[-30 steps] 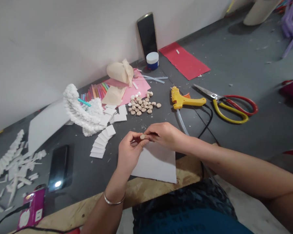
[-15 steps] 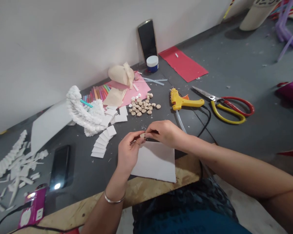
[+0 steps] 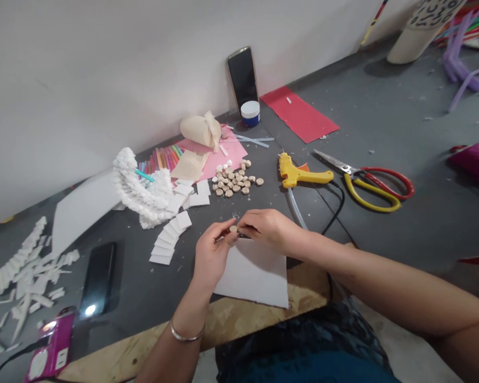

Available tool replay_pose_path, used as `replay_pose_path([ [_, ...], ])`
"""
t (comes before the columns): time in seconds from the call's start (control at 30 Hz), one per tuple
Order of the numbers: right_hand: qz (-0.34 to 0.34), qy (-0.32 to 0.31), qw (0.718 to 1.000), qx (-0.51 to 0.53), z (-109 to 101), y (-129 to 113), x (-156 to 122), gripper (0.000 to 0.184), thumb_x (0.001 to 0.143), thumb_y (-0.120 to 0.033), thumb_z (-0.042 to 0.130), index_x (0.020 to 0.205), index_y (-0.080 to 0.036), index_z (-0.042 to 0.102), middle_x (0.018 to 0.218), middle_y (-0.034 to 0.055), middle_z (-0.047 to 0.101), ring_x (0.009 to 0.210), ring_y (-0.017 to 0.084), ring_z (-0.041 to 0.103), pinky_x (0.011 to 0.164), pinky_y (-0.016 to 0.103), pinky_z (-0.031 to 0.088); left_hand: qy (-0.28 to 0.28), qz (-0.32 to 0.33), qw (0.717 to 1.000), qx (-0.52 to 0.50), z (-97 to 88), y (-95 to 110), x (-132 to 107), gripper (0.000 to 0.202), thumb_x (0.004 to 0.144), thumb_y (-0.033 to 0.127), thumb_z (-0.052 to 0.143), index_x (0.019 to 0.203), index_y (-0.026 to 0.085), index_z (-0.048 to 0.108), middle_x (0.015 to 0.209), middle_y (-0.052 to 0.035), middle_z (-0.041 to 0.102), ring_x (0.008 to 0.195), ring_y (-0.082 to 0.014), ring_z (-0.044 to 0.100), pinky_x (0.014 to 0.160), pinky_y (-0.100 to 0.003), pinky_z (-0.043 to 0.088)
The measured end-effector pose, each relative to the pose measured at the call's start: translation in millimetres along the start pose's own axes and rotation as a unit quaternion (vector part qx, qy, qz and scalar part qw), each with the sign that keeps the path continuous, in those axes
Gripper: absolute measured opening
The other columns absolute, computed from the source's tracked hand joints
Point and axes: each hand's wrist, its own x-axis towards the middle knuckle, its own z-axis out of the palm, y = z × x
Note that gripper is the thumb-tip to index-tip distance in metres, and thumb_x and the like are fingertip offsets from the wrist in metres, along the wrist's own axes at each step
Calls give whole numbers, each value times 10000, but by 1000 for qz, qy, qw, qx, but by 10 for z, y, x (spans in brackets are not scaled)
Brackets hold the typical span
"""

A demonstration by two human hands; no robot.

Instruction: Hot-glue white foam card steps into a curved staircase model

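Note:
Between the thumb and fingers of my left hand [image 3: 213, 250] is a small round beige disc [image 3: 233, 229]. My right hand [image 3: 265, 226] meets it from the right with its fingertips pinched at the disc's edge; whether they hold anything besides the disc is hidden. Both hands are over the far edge of a white foam sheet [image 3: 255, 274] at the table's front. Beyond them lies a pile of similar beige discs [image 3: 233, 181], with a few white ones at its back. A yellow glue gun [image 3: 303, 173] rests to the right of the pile.
Scissors [image 3: 367, 178] with red and yellow handles lie right. White square pieces [image 3: 170, 239] fan out left of my hands, before a fluffy white craft piece [image 3: 138, 191]. A lit phone [image 3: 99, 279] and white scraps [image 3: 27, 282] are farther left. A jar [image 3: 250, 114] stands at the back.
The view has tilted slightly, so everything sits a little lower. The disc's flat face now shows more between my fingers; both hands stay together above the foam sheet.

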Motion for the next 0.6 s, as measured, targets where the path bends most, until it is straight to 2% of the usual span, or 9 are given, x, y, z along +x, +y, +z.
replay_pose_path([
  [0.13, 39, -6, 999, 4, -5, -10, -3, 118, 857, -91, 598, 835, -140, 703, 813, 47, 704, 718, 127, 610, 651, 220, 411, -4, 14, 999, 32, -4, 35, -2, 216, 830, 341, 673, 984, 199, 728, 867, -34, 663, 794, -152, 619, 704, -246, 500],
  [0.37, 90, -8, 996, 6, -108, -68, 17, 76, 840, -186, 664, 788, -168, 717, 720, 12, 698, 639, 110, 588, 589, 212, 383, 16, -27, 999, -40, 43, 43, 2, 220, 754, 350, 735, 895, 184, 706, 842, -36, 697, 786, -165, 645, 706, -263, 510],
  [0.47, 99, -25, 995, 2, -261, -161, -7, 82, 845, -235, 664, 802, -186, 713, 712, -1, 689, 613, 104, 565, 571, 215, 381, 3, -83, 988, -129, 27, 18, 9, 295, 717, 389, 761, 906, 172, 696, 782, -23, 690, 693, -146, 645, 660, -260, 517],
  [0.6, 136, -27, 989, -55, -635, -156, -184, 136, 859, -316, 639, 902, -205, 705, 829, 21, 706, 677, 129, 598, 627, 244, 437, 1, -121, 973, -198, -35, 55, 2, 315, 690, 396, 782, 894, 177, 685, 702, 14, 638, 534, -102, 589, 503, -221, 467],
])
